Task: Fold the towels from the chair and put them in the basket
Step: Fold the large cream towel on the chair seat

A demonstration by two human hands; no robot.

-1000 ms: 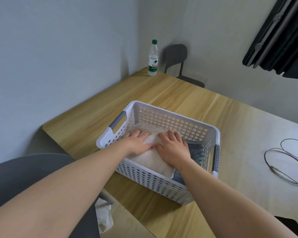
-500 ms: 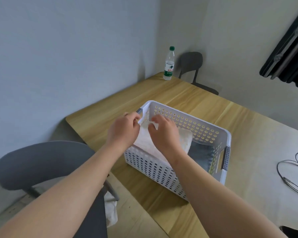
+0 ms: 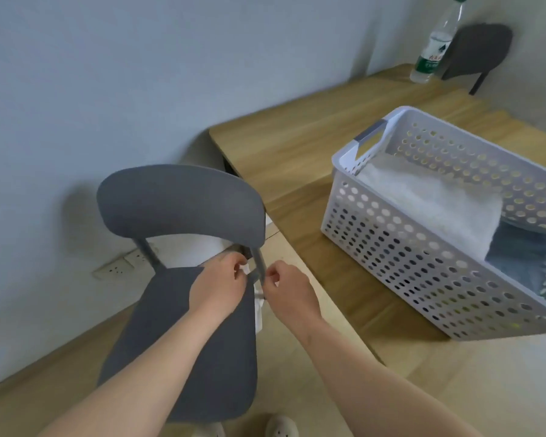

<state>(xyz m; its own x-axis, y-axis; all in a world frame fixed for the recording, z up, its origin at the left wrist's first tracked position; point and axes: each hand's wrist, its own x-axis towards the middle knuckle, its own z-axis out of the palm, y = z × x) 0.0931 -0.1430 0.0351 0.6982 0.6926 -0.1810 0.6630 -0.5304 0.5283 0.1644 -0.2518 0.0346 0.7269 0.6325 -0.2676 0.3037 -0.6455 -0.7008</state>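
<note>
A grey chair (image 3: 177, 200) stands left of the wooden table (image 3: 297, 152). A white towel (image 3: 259, 305) hangs at the chair's right rear post, mostly hidden by my hands. My left hand (image 3: 218, 285) and my right hand (image 3: 290, 291) meet at that post, each with fingers curled, pinching the towel's upper edge. On the table to the right sits the white perforated basket (image 3: 423, 257). Inside it lie a folded white towel (image 3: 429, 200) and, beside that, a grey-blue towel (image 3: 517, 257).
A water bottle (image 3: 432, 48) stands at the table's far corner, with a second dark chair (image 3: 483, 48) behind it. A wall socket (image 3: 120, 266) is low on the wall left of the chair. My shoes (image 3: 281, 427) show at the bottom edge.
Both hands left the folded white towel in the basket and moved down and left to the chair. My view swung left with them, and they now pinch the towel there.
</note>
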